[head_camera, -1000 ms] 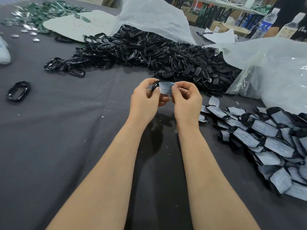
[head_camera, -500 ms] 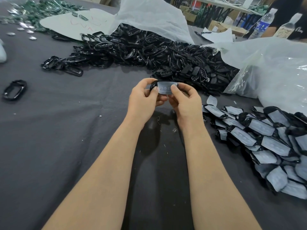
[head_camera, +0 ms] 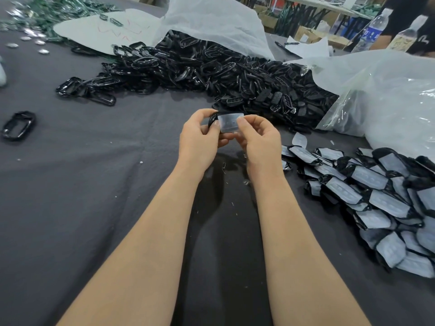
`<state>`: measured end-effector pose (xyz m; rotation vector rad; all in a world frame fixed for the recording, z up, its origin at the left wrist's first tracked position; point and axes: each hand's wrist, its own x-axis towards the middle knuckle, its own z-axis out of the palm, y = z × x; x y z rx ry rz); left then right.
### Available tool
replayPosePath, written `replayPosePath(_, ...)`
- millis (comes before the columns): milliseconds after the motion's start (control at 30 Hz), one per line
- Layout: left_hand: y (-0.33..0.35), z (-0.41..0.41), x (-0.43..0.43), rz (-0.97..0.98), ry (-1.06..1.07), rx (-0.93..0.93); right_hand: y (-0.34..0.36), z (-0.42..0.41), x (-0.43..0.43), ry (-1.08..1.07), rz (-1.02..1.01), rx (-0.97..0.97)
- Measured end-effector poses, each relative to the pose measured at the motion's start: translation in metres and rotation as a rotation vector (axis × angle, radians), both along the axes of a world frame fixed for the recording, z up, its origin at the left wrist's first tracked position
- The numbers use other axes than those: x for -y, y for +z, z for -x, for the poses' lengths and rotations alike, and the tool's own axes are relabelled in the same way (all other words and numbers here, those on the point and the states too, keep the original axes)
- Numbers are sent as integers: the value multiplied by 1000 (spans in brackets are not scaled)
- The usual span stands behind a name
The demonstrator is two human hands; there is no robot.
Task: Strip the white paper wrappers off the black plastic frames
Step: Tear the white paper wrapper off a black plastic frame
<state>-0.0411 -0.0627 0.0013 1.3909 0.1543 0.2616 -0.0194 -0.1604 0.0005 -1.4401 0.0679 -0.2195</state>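
Above the middle of the dark cloth I hold one black plastic frame with a white paper wrapper round it. My left hand grips the frame's bare left end between thumb and fingers. My right hand pinches the wrapper's right edge with thumb and forefinger. Most of the frame is hidden under the paper and my fingers. A pile of wrapped frames lies to the right. A big heap of bare black frames stretches across the back.
Clear plastic bags spill over the back right. A single black frame lies at the left edge, green parts at the far left. Two bottles and another person's arm are at the back right. The dark table cloth covers the table.
Both hands stay close together on the same wrapped frame. My right thumb has shifted to the wrapper's right edge, and more of the paper now shows between the hands.
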Motion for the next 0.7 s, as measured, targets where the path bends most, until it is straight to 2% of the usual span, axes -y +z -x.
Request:
replayPosePath(133,1,1,2,38,-56,4,-2,-2,-1,-54,-111,5)
replayPosePath(433,4,3,6,105,-142,25,-2,0,-5,-188,-95,46)
replayPosePath(600,5,4,4,96,-135,38,3,-2,-1,-57,-288,-54)
replayPosePath(700,5,4,2,79,-118,50,5,-1,3,49,-314,-143)
